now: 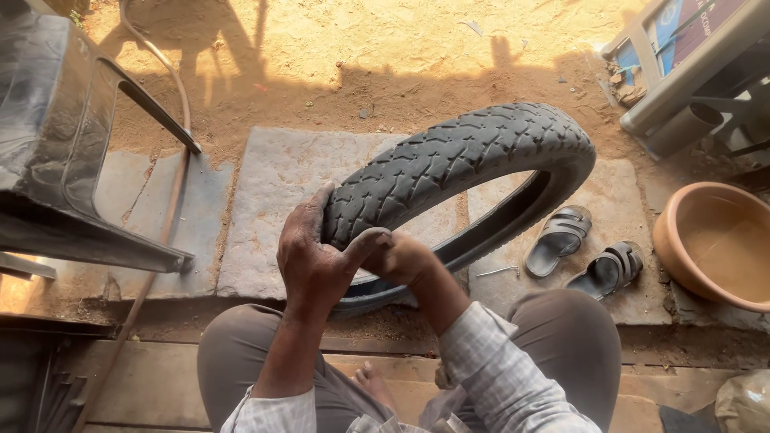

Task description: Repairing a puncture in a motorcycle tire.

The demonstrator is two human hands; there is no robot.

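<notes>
Seated low, knees spread, with a black motorcycle tyre propped upright between them and leaning away over the stone slabs. Probably stood like that so the near stretch of rim comes up close to the lap.

Left hand wrapped over the near end of the tread, fingers curled round the rubber and thumb stretched across toward the other hand, so a proper firm grip on the tyre. Right hand tucked in at the inner edge, pushing into the opening; fingers hidden behind the sidewall, so can't tell how far curled or whether anything small is pinched in there. Looks like 1 hand steadying while the other works the bead, just a guess from the pose.

Tread pretty chunky, angled block pattern, dusty grey on top, smoother sidewall below. Slabs rough and pitted, 2 or 3 of them set into sandy dirt with strong sun and long shadows.

Off to the right, 2 grey strappy sandals parked on the slab, well clear of the tyre. Past them a round terracotta-coloured basin, smooth plastic by the look. Dark plastic chair on the left, with a thin brownish hose trailing under it. Striped shirt sleeves, brown trousers, 1 bare foot tucked underneath.
</notes>
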